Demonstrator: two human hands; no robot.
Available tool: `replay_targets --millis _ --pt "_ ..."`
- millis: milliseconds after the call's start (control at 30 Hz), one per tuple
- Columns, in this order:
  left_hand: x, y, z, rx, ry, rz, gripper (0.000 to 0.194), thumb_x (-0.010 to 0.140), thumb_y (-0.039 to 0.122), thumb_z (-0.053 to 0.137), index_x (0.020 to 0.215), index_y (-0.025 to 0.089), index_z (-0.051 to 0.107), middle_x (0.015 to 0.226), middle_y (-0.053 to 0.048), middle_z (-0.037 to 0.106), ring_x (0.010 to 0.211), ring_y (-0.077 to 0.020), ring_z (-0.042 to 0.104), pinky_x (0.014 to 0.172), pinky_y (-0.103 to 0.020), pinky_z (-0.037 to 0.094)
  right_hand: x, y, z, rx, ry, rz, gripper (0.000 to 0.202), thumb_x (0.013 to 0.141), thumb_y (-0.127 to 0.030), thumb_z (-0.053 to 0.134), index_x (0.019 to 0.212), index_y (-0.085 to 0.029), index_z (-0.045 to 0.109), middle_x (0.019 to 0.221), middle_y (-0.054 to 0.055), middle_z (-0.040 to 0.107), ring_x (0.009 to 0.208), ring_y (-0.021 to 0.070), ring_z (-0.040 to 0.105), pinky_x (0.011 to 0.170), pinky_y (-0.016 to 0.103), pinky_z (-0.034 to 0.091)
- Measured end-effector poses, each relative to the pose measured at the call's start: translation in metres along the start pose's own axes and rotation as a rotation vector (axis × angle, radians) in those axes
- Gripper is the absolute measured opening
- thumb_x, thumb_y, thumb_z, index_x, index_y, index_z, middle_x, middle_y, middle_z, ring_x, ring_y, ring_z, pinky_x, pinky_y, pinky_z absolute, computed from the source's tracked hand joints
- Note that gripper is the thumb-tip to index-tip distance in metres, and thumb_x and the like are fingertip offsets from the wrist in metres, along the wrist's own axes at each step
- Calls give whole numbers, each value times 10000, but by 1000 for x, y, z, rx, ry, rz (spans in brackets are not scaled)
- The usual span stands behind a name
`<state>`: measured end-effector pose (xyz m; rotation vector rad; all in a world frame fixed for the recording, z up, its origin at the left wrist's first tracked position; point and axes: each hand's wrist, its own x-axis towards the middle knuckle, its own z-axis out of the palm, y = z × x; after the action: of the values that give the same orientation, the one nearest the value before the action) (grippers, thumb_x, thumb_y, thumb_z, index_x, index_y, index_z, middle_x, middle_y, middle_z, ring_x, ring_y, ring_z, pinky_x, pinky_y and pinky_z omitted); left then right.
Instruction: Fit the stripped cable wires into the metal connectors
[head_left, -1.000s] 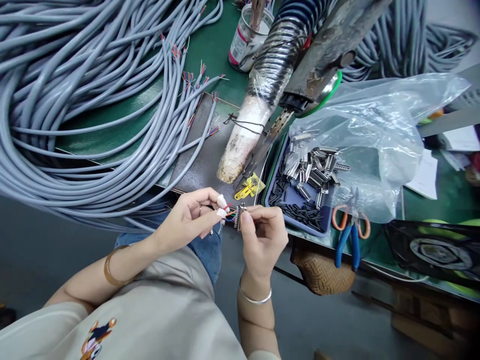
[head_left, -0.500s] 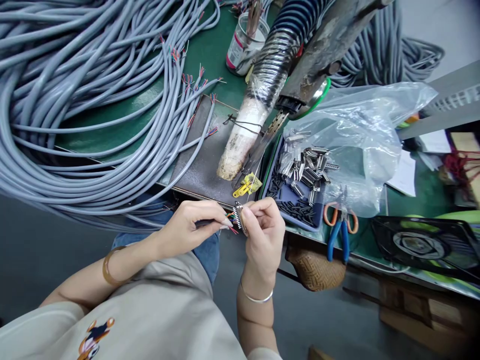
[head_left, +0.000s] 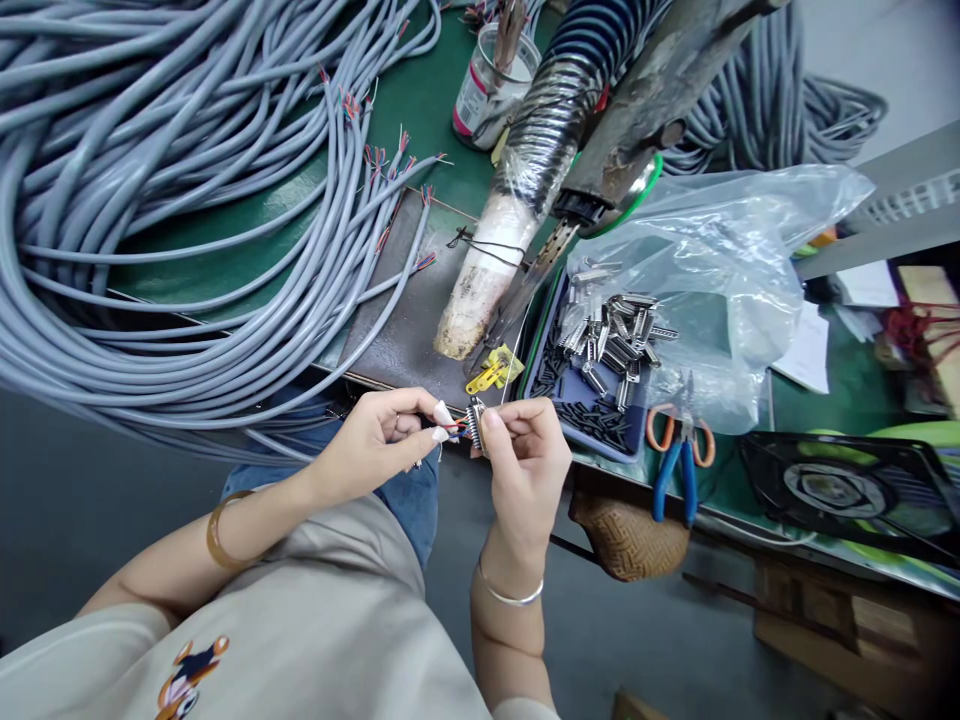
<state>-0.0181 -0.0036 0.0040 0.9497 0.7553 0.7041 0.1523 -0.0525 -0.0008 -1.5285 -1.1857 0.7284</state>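
My right hand (head_left: pixel 525 455) pinches a metal multi-pin connector (head_left: pixel 475 424) between thumb and fingers, its row of pins facing left. Thin coloured wires (head_left: pixel 454 428) run from the pins to my left hand (head_left: pixel 390 432), whose thumb and forefinger close on them. How many wires are fixed to the pins I cannot make out. Just beyond the connector, a yellow clip-like piece (head_left: pixel 487 376) lies at the bench edge. A blue tray (head_left: pixel 637 440) to the right holds loose metal connectors (head_left: pixel 619 340) and small black parts (head_left: pixel 596 425).
Grey cables (head_left: pixel 225 370) with stripped, coloured ends heap on the left. A taped hose (head_left: pixel 487 260) and a soldering iron (head_left: pixel 551 250) slant down over the bench. Pliers (head_left: pixel 679 460), a clear plastic bag (head_left: pixel 720 260), a fan (head_left: pixel 847 490) and a jar (head_left: pixel 476 95) stand around.
My left hand has shifted slightly up and turned, its fingers now curled more and the thumb lower. The connector has tilted a little more upright. My right hand stays nearly in place.
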Motion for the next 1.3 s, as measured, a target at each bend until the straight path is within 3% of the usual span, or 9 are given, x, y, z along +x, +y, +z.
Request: replay_targets --millis 267,567,733,833,933,1033,1167,1233,1300 --pt "2 -8 -9 -122 -33 -39 96 714 167 698 808 152 688 586 30 596 473 -68 479 467 -180 351 0 0 0 -77 32 -37 203 948 -345 683 829 -221 573 679 -61 597 573 98 579 562 227 496" --pt "4 -9 -11 -180 -47 -50 203 703 280 836 761 139 702 703 -13 648 509 -61 489 455 -175 365 0 1 0 -152 27 -92 183 959 -335 672 839 -221 592 720 -38 656 627 114 644 598 236 538" --pt "4 -10 -6 -150 -7 -82 287 707 315 891 801 119 703 684 1 629 516 -46 470 475 -169 380 -1 5 0 -212 172 -241 72 975 -256 667 924 -222 630 798 -35 723 615 100 685 593 217 556" --pt "4 -11 -5 -138 18 -90 295 717 321 889 787 123 681 626 28 597 479 -33 434 461 -164 349 -6 3 -6 -200 283 -433 82 964 -162 666 982 -242 661 825 -40 737 559 93 660 541 225 528" --pt "5 -12 -5 -133 20 -86 294 730 317 878 784 134 655 572 54 561 454 -29 411 447 -157 321 -9 -4 -12 -326 197 -581 192 893 -117 751 993 -280 730 798 -39 693 642 111 664 590 241 536" --pt "6 -11 -5 -115 5 -79 287 743 319 867 799 143 648 501 90 485 435 -33 393 439 -154 311 -10 -9 -14 -434 -2 -567 312 898 -94 741 1128 -305 736 860 -26 695 692 101 657 609 225 531" --pt "4 -9 -4 -78 3 -86 295 740 338 864 810 141 655 467 97 463 412 -36 387 424 -156 298 -7 -4 -8 -456 -127 -586 168 929 -92 692 1008 -239 693 841 -11 726 729 110 693 649 221 554" --pt "4 -7 -2 -78 26 -81 289 732 321 863 806 137 653 501 84 497 413 -28 383 418 -150 295 -8 1 -7 -459 -65 -587 122 935 -115 687 942 -235 673 796 -20 725 707 118 706 652 230 565" --pt "3 -4 0 -90 63 -71 282 718 292 861 788 139 634 601 45 584 426 -18 399 408 -145 310 -9 6 -8 -427 136 -563 70 944 -164 691 933 -231 675 755 -32 709 620 113 686 595 233 557"
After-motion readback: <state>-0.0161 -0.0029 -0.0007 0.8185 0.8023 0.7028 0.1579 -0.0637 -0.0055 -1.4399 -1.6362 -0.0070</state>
